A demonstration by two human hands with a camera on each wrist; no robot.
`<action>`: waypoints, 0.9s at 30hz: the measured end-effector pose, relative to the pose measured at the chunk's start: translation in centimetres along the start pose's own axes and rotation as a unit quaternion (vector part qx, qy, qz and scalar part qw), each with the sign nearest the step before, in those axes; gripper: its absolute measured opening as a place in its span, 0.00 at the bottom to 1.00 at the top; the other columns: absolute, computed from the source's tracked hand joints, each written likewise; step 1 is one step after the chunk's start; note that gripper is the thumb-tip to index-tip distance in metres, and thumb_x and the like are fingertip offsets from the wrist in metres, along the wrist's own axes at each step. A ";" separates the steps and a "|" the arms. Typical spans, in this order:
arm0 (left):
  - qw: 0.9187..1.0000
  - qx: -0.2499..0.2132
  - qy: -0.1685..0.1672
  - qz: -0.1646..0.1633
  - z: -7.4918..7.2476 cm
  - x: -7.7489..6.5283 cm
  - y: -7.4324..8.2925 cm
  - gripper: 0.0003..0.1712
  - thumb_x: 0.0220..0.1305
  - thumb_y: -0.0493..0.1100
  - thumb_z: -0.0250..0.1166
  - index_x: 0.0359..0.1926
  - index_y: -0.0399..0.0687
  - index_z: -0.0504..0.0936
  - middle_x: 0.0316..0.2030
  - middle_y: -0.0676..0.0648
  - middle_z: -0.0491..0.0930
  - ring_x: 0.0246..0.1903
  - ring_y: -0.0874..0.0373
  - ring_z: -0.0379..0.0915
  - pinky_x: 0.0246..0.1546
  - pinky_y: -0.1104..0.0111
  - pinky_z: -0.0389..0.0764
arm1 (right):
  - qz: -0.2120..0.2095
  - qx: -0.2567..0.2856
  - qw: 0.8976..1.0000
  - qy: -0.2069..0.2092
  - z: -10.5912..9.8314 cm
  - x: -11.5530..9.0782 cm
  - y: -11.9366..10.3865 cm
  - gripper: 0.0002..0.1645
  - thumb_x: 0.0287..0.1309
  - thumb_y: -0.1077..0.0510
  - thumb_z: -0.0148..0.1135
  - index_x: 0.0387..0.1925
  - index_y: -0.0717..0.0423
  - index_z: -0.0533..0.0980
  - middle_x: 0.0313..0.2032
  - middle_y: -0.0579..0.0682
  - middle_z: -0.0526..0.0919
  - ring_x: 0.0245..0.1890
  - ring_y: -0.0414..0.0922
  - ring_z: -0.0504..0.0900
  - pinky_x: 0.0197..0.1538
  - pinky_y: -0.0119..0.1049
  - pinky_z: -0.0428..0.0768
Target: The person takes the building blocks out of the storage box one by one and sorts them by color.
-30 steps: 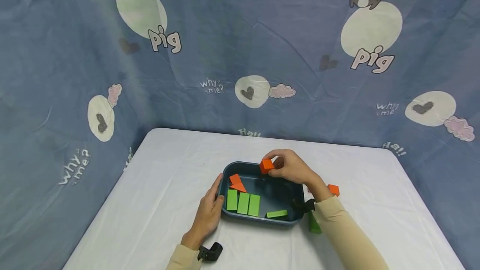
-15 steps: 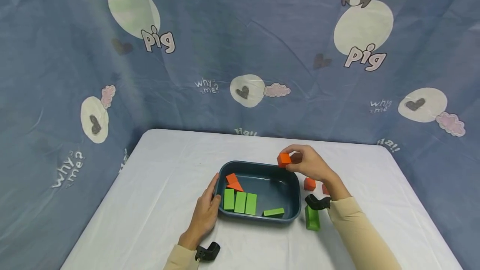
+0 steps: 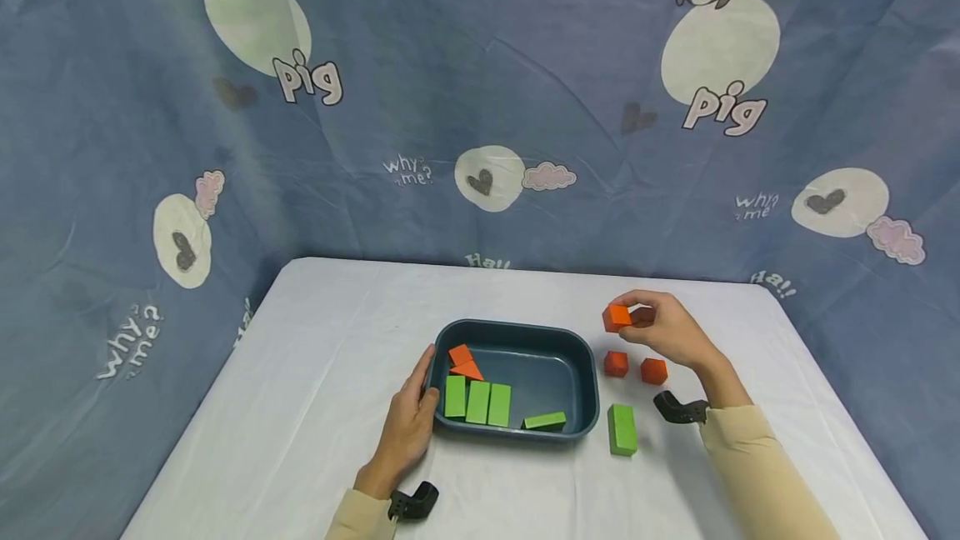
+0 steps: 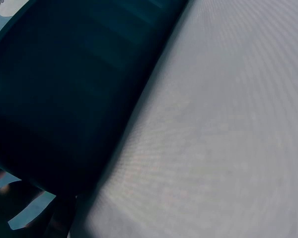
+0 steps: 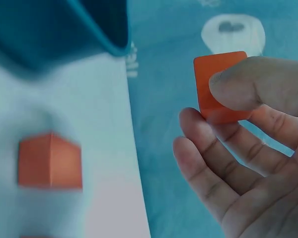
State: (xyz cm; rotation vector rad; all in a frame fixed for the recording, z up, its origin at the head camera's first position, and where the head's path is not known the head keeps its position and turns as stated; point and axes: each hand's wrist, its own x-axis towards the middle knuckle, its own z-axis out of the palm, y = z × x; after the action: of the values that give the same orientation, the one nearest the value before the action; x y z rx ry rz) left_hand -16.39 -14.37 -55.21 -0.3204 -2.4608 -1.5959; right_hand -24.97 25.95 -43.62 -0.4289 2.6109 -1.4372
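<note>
Right hand (image 3: 671,333) shifted, pinching orange cube (image 3: 617,318) | left hand (image 3: 406,432) straight-fingered against blue oblong tray (image 3: 540,365) | 2 orange cubes (image 3: 617,364), 1 green cuboid (image 3: 622,430) alongside

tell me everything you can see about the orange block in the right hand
The orange block is plain, bright and roughly cube-shaped, with flat faces and slightly rounded corners; its material is hard to tell. The right hand pinches it, thumb pressed on one face, fingers on the opposite side. It is held above the white table, to the right of the tray.
</note>
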 end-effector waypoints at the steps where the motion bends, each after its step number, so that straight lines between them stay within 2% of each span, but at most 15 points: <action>1: 1.000 0.001 0.000 0.001 0.0 0.1 0.1 0.39 0.70 0.28 0.52 0.80 0.46 0.57 0.74 0.40 0.62 0.73 0.47 0.57 0.69 0.76 0.53 | 0.002 0.001 1.000 0.004 -0.3 -0.3 0.3 0.21 0.55 0.68 0.70 0.53 0.62 0.81 0.43 0.56 0.86 0.40 0.53 0.86 0.43 0.39 0.85; 7: 1.000 0.007 0.004 -0.007 0.1 0.1 0.2 0.39 0.70 0.28 0.51 0.80 0.46 0.57 0.75 0.40 0.62 0.73 0.46 0.57 0.70 0.69 0.55 | 0.007 0.008 1.000 0.022 -2.1 -1.6 2.1 0.21 0.56 0.70 0.68 0.53 0.65 0.80 0.44 0.60 0.86 0.41 0.58 0.86 0.43 0.37 0.85; 11: 1.000 0.005 0.002 -0.007 0.3 0.1 0.0 0.39 0.71 0.28 0.51 0.80 0.47 0.56 0.75 0.40 0.62 0.73 0.47 0.57 0.69 0.75 0.54 | 0.019 -0.007 0.999 0.036 -3.1 -2.5 2.7 0.22 0.56 0.71 0.67 0.54 0.65 0.79 0.44 0.60 0.86 0.40 0.57 0.86 0.43 0.35 0.84; 16: 1.000 -0.004 0.003 0.000 0.2 0.0 -0.2 0.38 0.72 0.28 0.50 0.80 0.47 0.56 0.74 0.39 0.62 0.73 0.46 0.57 0.66 0.82 0.51 | 0.028 -0.010 0.999 0.045 -4.0 -3.3 3.2 0.22 0.57 0.70 0.68 0.54 0.66 0.79 0.44 0.61 0.86 0.38 0.49 0.87 0.43 0.34 0.84; 20: 1.000 -0.010 0.001 0.004 0.2 -0.1 -0.1 0.38 0.72 0.28 0.50 0.80 0.48 0.57 0.74 0.39 0.62 0.73 0.46 0.57 0.66 0.83 0.51 | 0.029 -0.010 0.998 0.050 -4.4 -3.8 3.5 0.24 0.57 0.70 0.69 0.56 0.68 0.78 0.45 0.62 0.85 0.39 0.49 0.87 0.43 0.33 0.84; 27: 1.000 -0.009 0.000 0.004 0.2 0.0 -0.1 0.38 0.72 0.28 0.51 0.80 0.47 0.57 0.74 0.40 0.62 0.73 0.47 0.57 0.66 0.83 0.51 | 0.049 -0.042 0.996 0.063 -5.0 -4.5 4.2 0.24 0.57 0.67 0.70 0.56 0.66 0.78 0.45 0.61 0.85 0.40 0.48 0.85 0.42 0.32 0.83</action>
State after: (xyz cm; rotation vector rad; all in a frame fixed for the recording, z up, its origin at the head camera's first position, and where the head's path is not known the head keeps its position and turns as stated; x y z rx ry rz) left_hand -16.38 -14.19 -55.39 -0.3316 -2.4426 -1.6161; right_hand -22.67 33.52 -44.61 -0.2222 2.7560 -1.3703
